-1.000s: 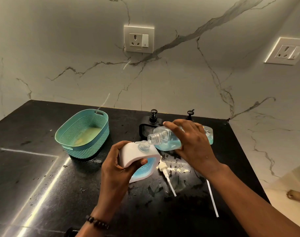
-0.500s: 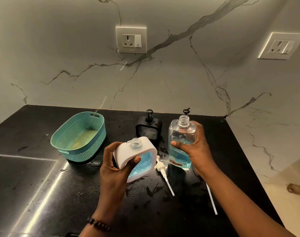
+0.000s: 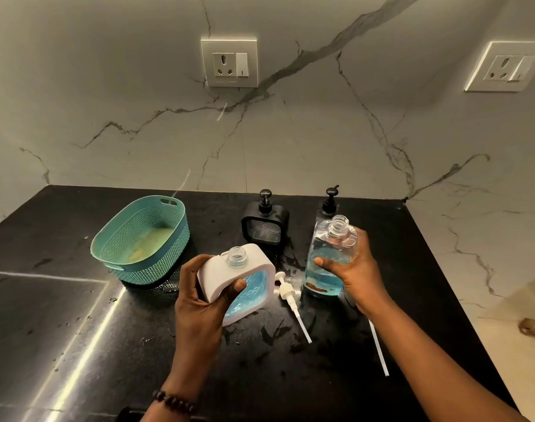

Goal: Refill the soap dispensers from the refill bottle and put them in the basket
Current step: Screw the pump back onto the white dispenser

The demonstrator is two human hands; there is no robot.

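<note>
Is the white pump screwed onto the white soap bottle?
No, the white pump lies on the black counter beside the white dispenser, whose neck is open.

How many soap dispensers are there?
3: a white dispenser held in the left hand, a black dispenser behind it, and another black dispenser partly hidden behind the refill bottle.
</note>
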